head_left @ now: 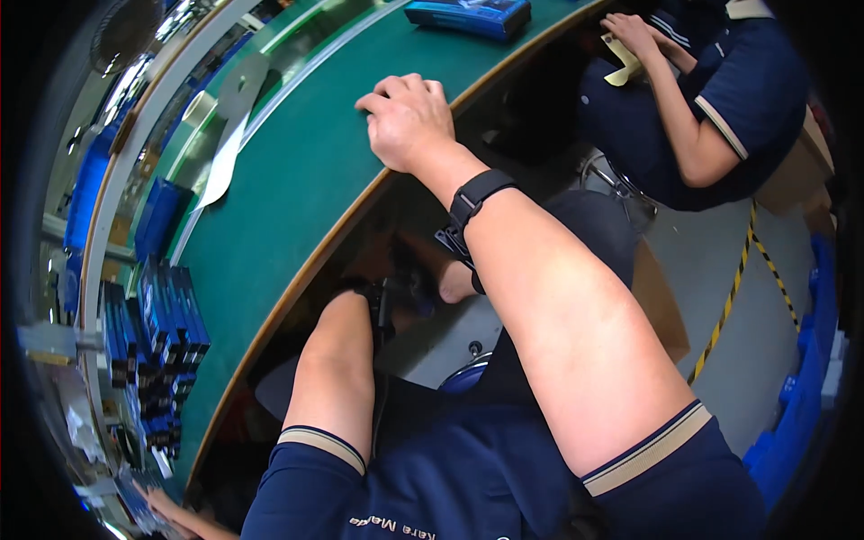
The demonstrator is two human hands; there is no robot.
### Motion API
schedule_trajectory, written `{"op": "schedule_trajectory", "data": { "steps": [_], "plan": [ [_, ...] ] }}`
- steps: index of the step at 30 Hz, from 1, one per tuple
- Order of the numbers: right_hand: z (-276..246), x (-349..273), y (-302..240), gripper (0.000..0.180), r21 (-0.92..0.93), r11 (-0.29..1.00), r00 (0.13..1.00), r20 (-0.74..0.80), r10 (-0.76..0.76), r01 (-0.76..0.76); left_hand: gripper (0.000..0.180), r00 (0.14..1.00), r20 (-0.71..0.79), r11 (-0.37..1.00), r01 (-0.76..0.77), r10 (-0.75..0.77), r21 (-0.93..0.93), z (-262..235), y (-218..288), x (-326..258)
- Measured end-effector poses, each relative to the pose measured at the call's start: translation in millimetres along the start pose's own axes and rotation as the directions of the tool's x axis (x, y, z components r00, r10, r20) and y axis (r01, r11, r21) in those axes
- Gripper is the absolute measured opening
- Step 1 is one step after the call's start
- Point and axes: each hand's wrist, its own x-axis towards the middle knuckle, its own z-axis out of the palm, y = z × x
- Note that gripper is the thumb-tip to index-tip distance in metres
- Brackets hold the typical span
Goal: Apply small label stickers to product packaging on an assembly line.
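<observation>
My right hand (409,121) rests on the near edge of the green tabletop (297,171). Its fingers are bent a little and spread apart, and nothing shows in them. A black strap (481,193) circles that wrist. My left forearm (346,342) reaches below the table edge, with a black band (382,306) at its wrist. In the dark there, the left hand's fingers cannot be made out. A patch of bare skin (454,282) shows beside it, and I cannot tell what it belongs to.
Blue boxes (171,315) are stacked at the table's left; another blue box (472,16) lies at the far end. A white strip (220,171) hangs by the rail. At right a seated co-worker's hand (634,38) holds a yellowish flat piece (621,65). Another person's hand (162,504) shows lower left.
</observation>
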Motion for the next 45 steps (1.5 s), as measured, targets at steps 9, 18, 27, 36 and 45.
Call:
{"op": "schedule_trajectory", "data": {
  "steps": [9, 18, 27, 36, 45],
  "plan": [
    [3, -5, -3, 0.021, -0.035, 0.999, 0.999, -0.024, -0.027, 0.026, 0.096, 0.993, 0.025, 0.992, -0.120, 0.119, 0.039, 64, -20, 43],
    [0, -5, -4, 0.019, -0.078, 0.997, 1.000, 0.006, -0.009, 0.009, 0.065, 0.967, 0.142, 0.966, -0.187, 0.213, -0.178, 80, -30, 106],
    [0, -6, -4, 0.028, -0.097, 0.995, 0.999, -0.024, -0.036, 0.034, 0.050, 0.982, 0.187, 0.497, 0.157, 0.011, -0.853, 20, 17, 52],
    [-10, 0, -9, 0.035, -0.044, 0.995, 0.994, 0.062, -0.085, 0.088, 0.069, 0.885, -0.071, 0.803, -0.448, 0.459, -0.393, -172, 111, -82],
    [-111, 21, 13, 0.095, 0.634, 0.105, 0.601, 0.765, -0.232, -0.767, 0.063, 0.889, -0.441, 0.754, -0.370, 0.120, -0.542, -319, 116, -95]
  ]
}}
